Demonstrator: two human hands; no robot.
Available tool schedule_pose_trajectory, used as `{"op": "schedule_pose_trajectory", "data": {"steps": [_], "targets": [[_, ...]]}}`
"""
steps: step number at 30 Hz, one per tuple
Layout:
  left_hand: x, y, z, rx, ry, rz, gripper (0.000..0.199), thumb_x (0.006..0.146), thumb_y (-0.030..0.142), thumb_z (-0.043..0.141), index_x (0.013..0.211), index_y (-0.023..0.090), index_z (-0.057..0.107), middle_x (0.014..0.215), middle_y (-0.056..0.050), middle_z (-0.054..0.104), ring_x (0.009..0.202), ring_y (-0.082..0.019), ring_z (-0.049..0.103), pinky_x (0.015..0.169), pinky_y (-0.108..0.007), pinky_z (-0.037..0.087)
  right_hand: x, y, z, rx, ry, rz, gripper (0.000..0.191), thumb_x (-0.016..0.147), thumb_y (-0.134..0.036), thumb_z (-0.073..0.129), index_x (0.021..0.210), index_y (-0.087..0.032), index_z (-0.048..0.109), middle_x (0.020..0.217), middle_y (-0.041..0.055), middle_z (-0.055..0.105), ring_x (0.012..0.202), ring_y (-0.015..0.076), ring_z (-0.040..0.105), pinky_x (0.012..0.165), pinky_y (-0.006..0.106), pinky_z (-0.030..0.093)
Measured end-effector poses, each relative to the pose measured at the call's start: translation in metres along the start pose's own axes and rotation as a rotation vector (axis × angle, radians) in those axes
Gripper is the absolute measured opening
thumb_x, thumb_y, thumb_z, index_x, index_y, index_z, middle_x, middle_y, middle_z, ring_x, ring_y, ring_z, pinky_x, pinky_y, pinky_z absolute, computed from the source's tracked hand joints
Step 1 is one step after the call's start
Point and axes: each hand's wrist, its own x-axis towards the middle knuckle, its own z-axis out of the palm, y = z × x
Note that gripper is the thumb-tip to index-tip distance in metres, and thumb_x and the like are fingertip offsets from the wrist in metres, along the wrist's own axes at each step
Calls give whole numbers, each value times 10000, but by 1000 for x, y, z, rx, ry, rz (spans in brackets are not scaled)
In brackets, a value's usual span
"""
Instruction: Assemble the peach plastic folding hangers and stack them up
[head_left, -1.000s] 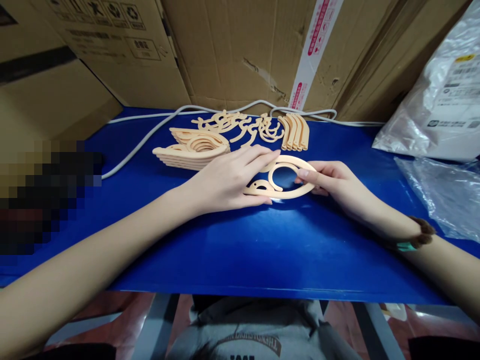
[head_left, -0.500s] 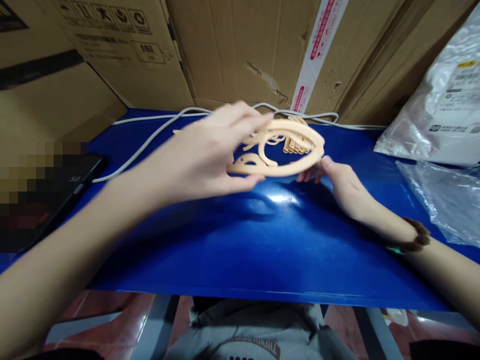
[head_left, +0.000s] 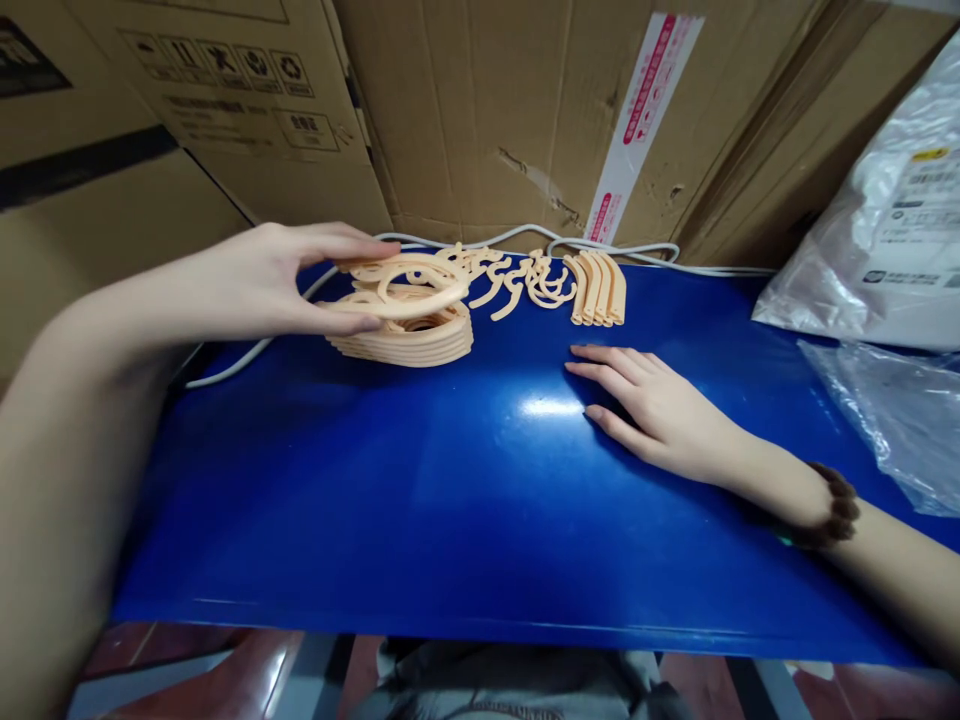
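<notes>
My left hand (head_left: 300, 280) pinches a peach plastic folded hanger (head_left: 442, 298) between thumb and fingers. It is held at the top of a stack of similar folded hangers (head_left: 420, 352); whether it touches them I cannot tell. To the right of the stack lie loose curved hooks (head_left: 511, 295) of the same plastic. Beyond these is a row of curved hanger arms (head_left: 600, 288), side by side. My right hand (head_left: 652, 405), palm down with fingers apart, is at the blue table in front of the arms and holds nothing.
Cardboard boxes (head_left: 465, 110) stand along the back of the blue table (head_left: 360, 500). A white cable (head_left: 517, 232) runs in front of them. On the right are a labelled plastic parcel (head_left: 892, 230) and a clear plastic bag (head_left: 892, 420).
My left hand has carried the folded hanger left, over to the stack. My right hand has come off the hanger and moved down toward me, its fingers now spread.
</notes>
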Motion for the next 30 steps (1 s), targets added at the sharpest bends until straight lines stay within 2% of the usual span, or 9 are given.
{"op": "schedule_pose_trajectory", "data": {"steps": [4,9,15,21,25,30], "targets": [[1,-10,4,-17,-17,32,638,778,615,706,1276,227,616,1283,-45,648,1057,-242,627,974,-443,509,0,0,1,-38,-10,-16,444,970,-298,455,1399,-185,474,1460,163,471,1321,299,459,1016,517,425],[1,-16,3,-17,-49,83,612,807,610,677,1306,267,589,1298,-23,641,1065,-240,623,952,-445,527,0,-1,1,-61,-21,-19,442,980,-299,440,1403,-175,471,1463,167,463,1327,300,448,1015,513,426],[-1,-12,7,-46,-82,-16,705,711,656,738,1298,291,601,1309,-25,637,1079,-302,632,990,-542,491,0,-1,1,-82,-35,-21,446,989,-311,415,1409,-165,459,1475,166,446,1333,296,439,1030,505,413],[-1,-13,8,-60,-84,-32,674,728,640,731,1290,289,608,1312,-20,635,1120,-304,619,1028,-529,463,-1,-2,2,-89,-35,-25,446,993,-310,413,1407,-153,461,1476,168,444,1337,297,433,1037,498,409],[0,-13,6,-66,-116,-65,748,700,687,715,1304,261,601,1332,-29,620,1156,-308,593,1043,-521,446,-1,-2,3,-98,-30,-25,443,993,-307,411,1402,-146,469,1471,171,450,1332,297,440,1033,489,414],[1,-6,4,-83,-171,-180,773,666,727,670,1319,324,586,1368,42,585,1258,-284,542,1125,-416,375,-1,0,3,-112,-36,-19,451,1005,-319,381,1412,-143,460,1477,158,444,1335,287,433,1047,473,401]]}}
